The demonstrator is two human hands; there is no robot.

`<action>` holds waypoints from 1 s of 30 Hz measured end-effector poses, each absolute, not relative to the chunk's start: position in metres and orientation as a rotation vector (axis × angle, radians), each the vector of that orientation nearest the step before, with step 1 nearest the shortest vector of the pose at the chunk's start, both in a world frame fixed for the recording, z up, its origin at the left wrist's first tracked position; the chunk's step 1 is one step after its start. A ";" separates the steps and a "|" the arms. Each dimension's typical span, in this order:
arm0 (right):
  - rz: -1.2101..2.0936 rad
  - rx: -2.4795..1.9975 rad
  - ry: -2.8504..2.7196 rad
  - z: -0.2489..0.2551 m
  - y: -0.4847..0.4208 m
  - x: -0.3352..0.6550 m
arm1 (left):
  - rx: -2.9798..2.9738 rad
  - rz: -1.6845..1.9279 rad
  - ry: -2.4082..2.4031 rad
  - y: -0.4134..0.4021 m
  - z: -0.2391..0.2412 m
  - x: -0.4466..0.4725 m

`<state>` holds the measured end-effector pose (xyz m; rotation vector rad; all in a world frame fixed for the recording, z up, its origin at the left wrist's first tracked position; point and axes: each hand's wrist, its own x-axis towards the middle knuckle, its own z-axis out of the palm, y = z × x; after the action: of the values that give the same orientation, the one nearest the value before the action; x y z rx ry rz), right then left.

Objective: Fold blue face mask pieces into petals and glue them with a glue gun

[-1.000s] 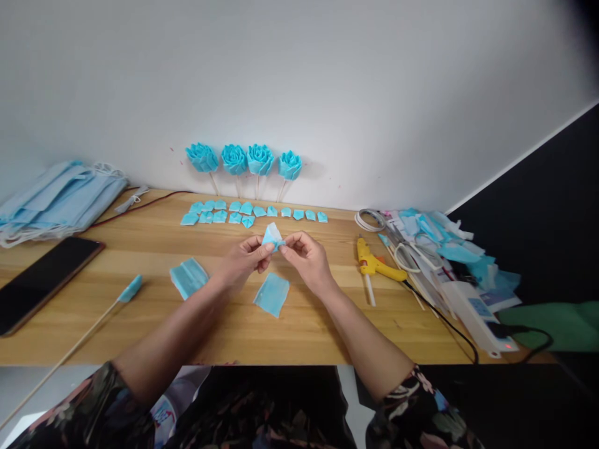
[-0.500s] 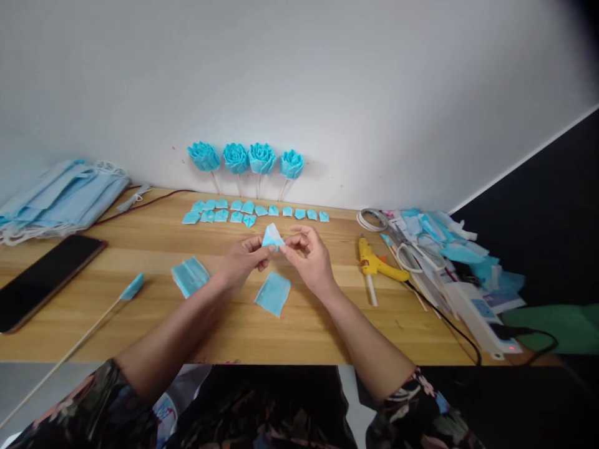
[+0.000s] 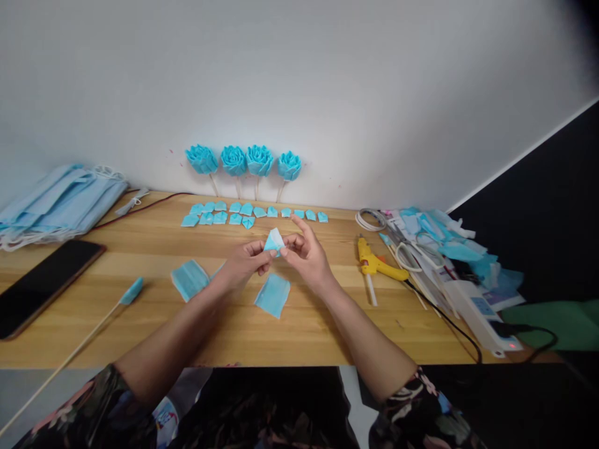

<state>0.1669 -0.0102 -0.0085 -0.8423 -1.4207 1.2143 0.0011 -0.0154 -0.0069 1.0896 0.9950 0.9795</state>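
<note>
A small blue-and-white piece of face mask fabric [image 3: 274, 240], partly folded to a point, is pinched between both hands above the table. My left hand [image 3: 246, 262] grips its left lower edge with thumb and fingers. On the other side my right hand [image 3: 306, 257] pinches the right edge, its index finger raised. Below the hands lies a blue fabric square [image 3: 272, 295]. Another blue square [image 3: 189, 280] is to the left, beside my left forearm. Folded blue petals [image 3: 234, 219] lie in two rows beyond the hands.
Several blue fabric flowers [image 3: 234, 161] on sticks lean against the wall. At left are stacked masks [image 3: 60, 199], a phone [image 3: 47, 284] and a stick with a blue tip [image 3: 131, 291]. A yellow glue gun [image 3: 374, 262], scissors [image 3: 412, 252], scraps [image 3: 449, 240] and a power strip [image 3: 482, 318] occupy the right.
The held fabric has tilted slightly, showing its white side at the upper right. My right index finger has lifted and straightened. The camera view has shifted slightly.
</note>
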 end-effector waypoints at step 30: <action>1.243 -0.853 -1.431 -0.012 -0.005 0.171 | 1.018 1.067 1.042 -0.017 0.002 0.001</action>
<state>0.1711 -0.0046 -0.0120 -0.8529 -1.4306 1.2431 0.0013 -0.0166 0.0020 1.0182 1.0417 1.0673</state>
